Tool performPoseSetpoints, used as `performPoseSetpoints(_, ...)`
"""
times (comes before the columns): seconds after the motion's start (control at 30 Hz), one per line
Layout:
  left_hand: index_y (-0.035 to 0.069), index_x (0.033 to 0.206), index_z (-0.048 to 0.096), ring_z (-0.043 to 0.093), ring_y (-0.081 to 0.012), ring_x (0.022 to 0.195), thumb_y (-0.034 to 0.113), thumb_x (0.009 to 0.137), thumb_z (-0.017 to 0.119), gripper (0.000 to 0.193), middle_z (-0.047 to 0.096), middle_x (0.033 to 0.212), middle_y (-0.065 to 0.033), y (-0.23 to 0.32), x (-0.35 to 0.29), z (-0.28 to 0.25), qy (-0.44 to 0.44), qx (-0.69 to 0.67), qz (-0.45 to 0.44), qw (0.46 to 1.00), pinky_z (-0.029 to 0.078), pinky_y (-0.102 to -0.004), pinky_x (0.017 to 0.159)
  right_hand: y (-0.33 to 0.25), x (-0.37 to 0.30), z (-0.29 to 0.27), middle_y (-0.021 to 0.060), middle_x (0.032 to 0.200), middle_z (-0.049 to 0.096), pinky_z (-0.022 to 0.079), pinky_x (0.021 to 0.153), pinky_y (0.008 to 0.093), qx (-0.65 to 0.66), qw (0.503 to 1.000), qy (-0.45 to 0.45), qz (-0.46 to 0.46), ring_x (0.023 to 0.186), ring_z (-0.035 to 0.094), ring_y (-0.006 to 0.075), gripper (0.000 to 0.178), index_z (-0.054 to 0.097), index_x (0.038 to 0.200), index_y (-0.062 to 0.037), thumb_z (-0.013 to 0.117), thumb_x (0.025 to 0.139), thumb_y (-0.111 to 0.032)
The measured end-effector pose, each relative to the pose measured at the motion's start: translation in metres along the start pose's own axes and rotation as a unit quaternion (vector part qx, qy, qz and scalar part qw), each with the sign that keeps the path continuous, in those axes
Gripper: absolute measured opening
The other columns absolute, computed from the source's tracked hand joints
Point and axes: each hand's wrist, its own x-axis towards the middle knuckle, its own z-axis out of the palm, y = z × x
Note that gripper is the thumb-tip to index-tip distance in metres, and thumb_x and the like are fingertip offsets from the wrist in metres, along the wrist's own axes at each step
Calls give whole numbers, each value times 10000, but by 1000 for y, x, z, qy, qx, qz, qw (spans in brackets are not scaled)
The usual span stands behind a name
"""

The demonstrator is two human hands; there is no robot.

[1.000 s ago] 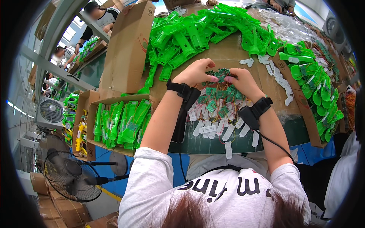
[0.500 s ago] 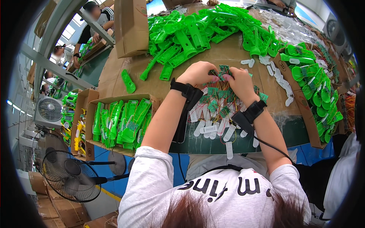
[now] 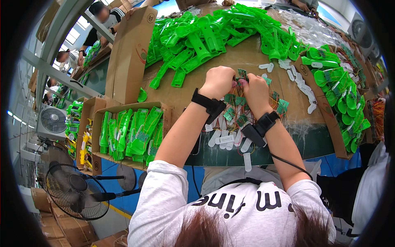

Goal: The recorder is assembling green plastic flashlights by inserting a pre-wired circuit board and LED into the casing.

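Observation:
My left hand (image 3: 220, 81) is closed, thumb and fingers pinched together, and whatever it grips is hidden behind the fingers. Right beside it, my right hand (image 3: 256, 91) pinches a small green circuit board (image 3: 242, 74) between thumb and fingers. The two hands nearly touch over the cardboard-covered table. Below them lies a cluster of green circuit boards (image 3: 240, 101) with thin red and yellow wires. Flat white plastic strips (image 3: 225, 140) hang from or lie among these wires, toward the table's front edge.
Green plastic shells (image 3: 201, 39) are heaped at the far side. A carton of wired green shells (image 3: 168, 111) stands left; another carton (image 3: 323, 105) stands right. A tall cardboard box (image 3: 127, 57) leans at the back left, a person's hand (image 3: 132, 11) at its top. A fan (image 3: 77, 183) stands lower left.
The tall cardboard box has shifted nearer and left, partly covering the loose green shell. My left hand has moved slightly right and closed up; the board it showed earlier is hidden.

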Motion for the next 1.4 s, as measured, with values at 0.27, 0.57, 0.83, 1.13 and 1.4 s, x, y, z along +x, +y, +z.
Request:
performPoseSetpoints(0.27,99,897,666,603,-274,838,248,698,684,249,638,841,-100,-6,-4,-18,-35,0,-2,999,476,-379,728,11,8,-27,216,797,600,430,857,386,134,969,-200,53,818,576,371,223,570,892,50,622,768,-128)
performPoseSetpoints(0.57,17,977,601,596,-262,857,114,694,702,315,622,930,-146,-25,-1,-8,-52,-226,68,970,467,-341,760,25,14,-18,145,1084,557,432,861,350,199,966,-118,-115,1005,536,318,332,561,1032,-16,665,737,-125)
performPoseSetpoints(0.83,11,1016,570,580,-186,792,120,744,679,313,623,894,-102,-48,-2,-3,-152,-253,-20,955,475,-310,695,27,20,-16,123,1027,603,448,798,372,162,944,-277,-70,927,565,309,210,637,862,-34,677,704,-167)
performPoseSetpoints(1.13,25,1037,575,565,-142,767,153,773,656,305,625,897,-66,-41,-1,-6,-163,-371,-25,914,465,-299,701,29,24,-3,61,985,606,351,930,383,146,952,-205,-173,1019,520,251,209,644,864,-64,678,700,-189)
performPoseSetpoints(1.4,-9,952,602,587,-222,749,144,701,666,301,625,824,-146,-44,-4,-6,-156,-174,43,971,450,-333,669,25,18,-1,120,868,617,361,908,380,140,963,-141,-183,931,547,282,194,634,865,-39,625,746,-192)
